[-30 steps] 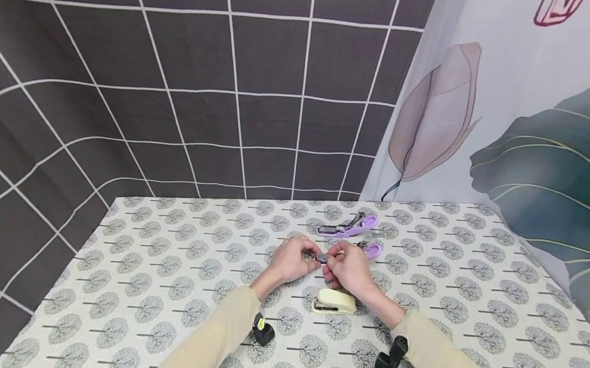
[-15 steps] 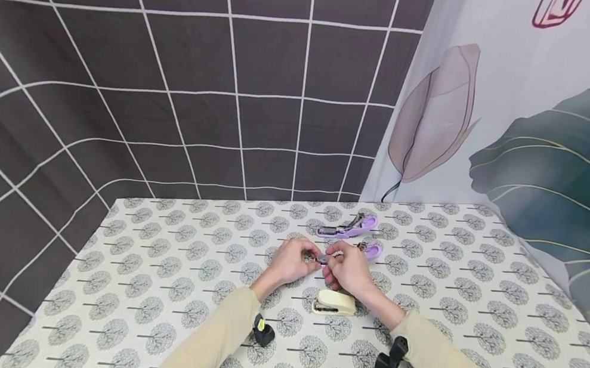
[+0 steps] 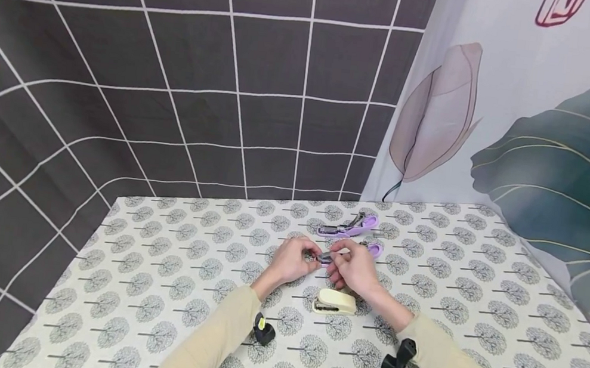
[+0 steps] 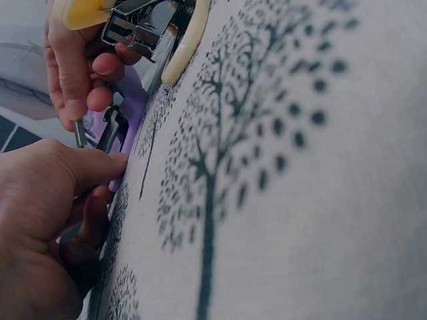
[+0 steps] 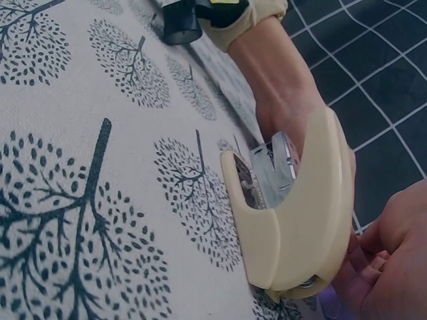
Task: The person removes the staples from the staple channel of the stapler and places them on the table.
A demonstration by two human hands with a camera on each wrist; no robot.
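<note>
In the head view, my left hand grips the front end of an opened purple stapler, its thumb across the purple base in the left wrist view. Opposite it, my right hand pinches a thin silvery metal strip beside the stapler's dark metal magazine. The fingers of both hands hide most of this stapler; its rounded purple end shows behind the right hand. A cream stapler stands just below the right hand, large in the right wrist view.
A second purple stapler lies opened farther back. The tree-patterned tablecloth reaches back to a dark grid curtain, with a leaf-printed curtain at right.
My right hand has shifted slightly right, away from the left fingers. More of the metal between the hands now shows. The left hand and the cream stapler have stayed in place.
</note>
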